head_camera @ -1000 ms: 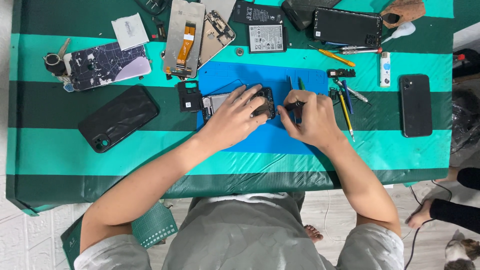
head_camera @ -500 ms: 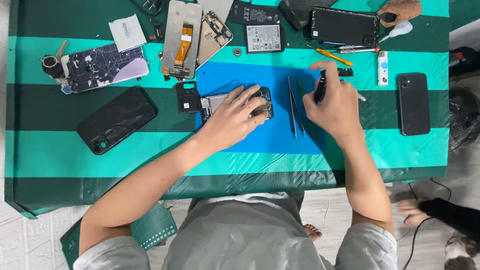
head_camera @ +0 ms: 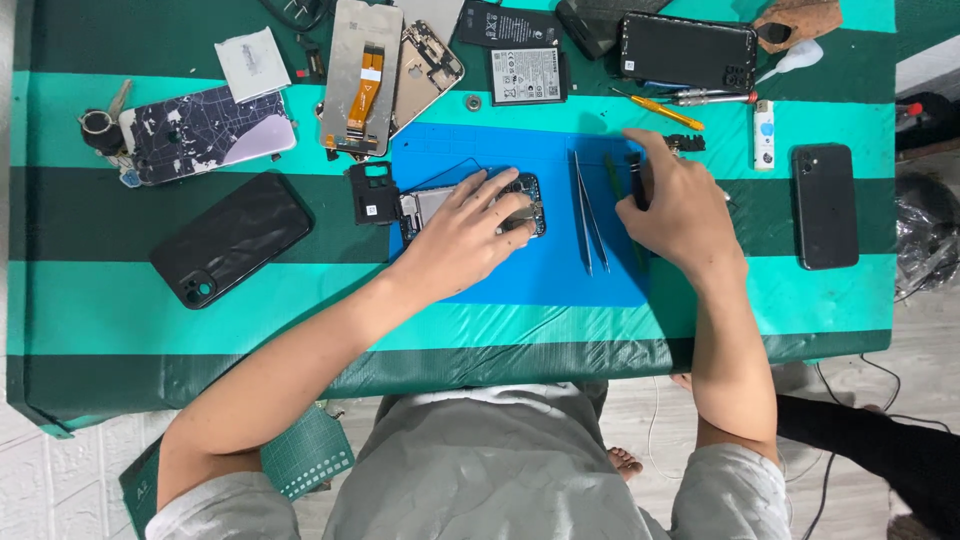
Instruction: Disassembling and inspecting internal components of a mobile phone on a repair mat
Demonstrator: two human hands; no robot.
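An opened phone body lies on a blue work mat in the middle of the table. My left hand rests flat on that phone and holds it down. My right hand is at the mat's right edge, closed around a thin dark tool. A pair of metal tweezers lies on the mat between my two hands, touched by neither.
Around the mat lie a black phone case, a patterned case, a screen panel with an orange flex cable, a battery, a dark phone, another, screwdrivers. Another person's arm is at lower right.
My right hand left the phone, went to the mat's right edge and took up the dark tool. The tweezers now lie on the mat. My left hand stayed on the phone.
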